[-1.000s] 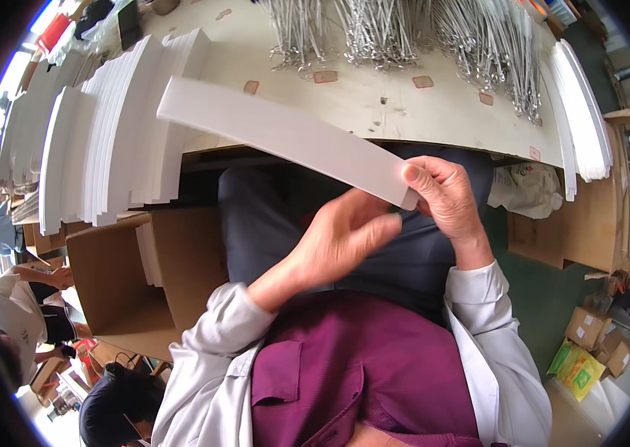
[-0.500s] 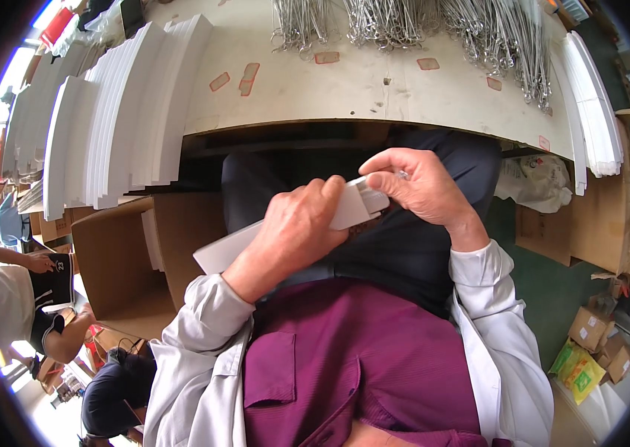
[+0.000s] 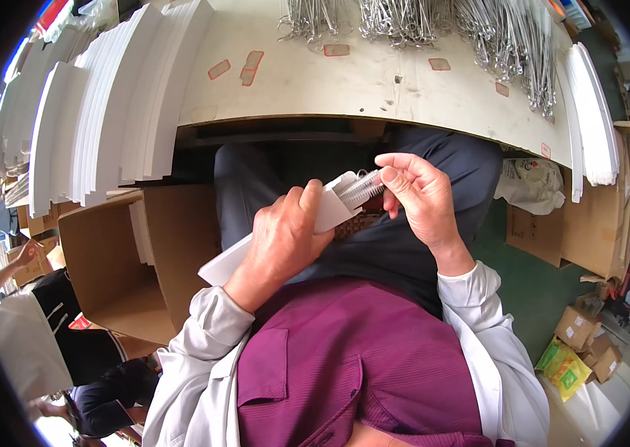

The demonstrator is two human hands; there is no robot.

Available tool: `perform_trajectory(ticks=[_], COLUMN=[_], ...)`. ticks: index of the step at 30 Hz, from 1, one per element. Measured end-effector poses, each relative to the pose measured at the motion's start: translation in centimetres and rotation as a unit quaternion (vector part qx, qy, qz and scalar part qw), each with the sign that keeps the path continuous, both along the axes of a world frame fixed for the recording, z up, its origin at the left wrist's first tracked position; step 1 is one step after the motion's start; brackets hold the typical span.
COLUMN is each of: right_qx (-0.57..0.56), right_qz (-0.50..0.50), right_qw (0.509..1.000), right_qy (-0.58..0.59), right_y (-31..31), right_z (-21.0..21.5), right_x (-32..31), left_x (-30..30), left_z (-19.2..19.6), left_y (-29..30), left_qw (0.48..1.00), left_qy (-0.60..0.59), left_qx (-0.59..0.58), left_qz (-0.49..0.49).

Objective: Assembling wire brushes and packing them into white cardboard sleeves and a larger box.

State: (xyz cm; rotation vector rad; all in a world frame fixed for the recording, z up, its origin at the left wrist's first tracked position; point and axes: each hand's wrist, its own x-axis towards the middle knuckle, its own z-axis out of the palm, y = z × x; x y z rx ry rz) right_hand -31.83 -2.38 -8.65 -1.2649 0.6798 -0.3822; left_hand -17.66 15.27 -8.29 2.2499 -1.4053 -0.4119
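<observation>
My left hand [image 3: 285, 235] is wrapped around a long, slim white carton [image 3: 336, 211], held slantwise above my lap. The carton's upper end is open, with a flap raised. Out of it stick several thin wire pieces with ridged, bristle-like ends, seemingly small brushes [image 3: 362, 190]. My right hand [image 3: 423, 197] is at those ends, its thumb and fingers apart and its index finger stretched out. Its fingertips are at or touching the brush ends; I cannot tell if they press on them. The carton's lower part passes behind my left hand and wrist.
Bundles of looped metal wires [image 3: 508, 45] lie along the table's [image 3: 293, 89] far side. White cartons stand in a row [image 3: 106, 112] at left, more [image 3: 590, 112] at right. An open cardboard box [image 3: 114, 261] is at my left. Co-workers [image 3: 54, 328] are at lower left.
The brush ends now show plainly at the carton's mouth, and its flap stands open. My right hand has moved slightly down, its fingers more spread. The co-worker at left has shifted.
</observation>
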Motion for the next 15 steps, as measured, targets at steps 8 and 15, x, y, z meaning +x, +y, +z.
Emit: perform_trajectory(ticks=[8,15], right_qx=[-0.117,-0.094], right_qz=[-0.012,0.053], right_qw=[0.993,0.988], right_qy=[-0.008,0.114], right_y=[-0.1,0.1], right_z=[-1.1,-0.4], right_x=[0.3,0.5], left_x=[-0.1,-0.5], left_z=[-1.0,-1.1], left_y=[0.1,0.1], left_qw=[0.997,0.997], left_qy=[-0.051,-0.068], left_qx=[-0.040,0.004], left_qz=[-0.031,-0.048])
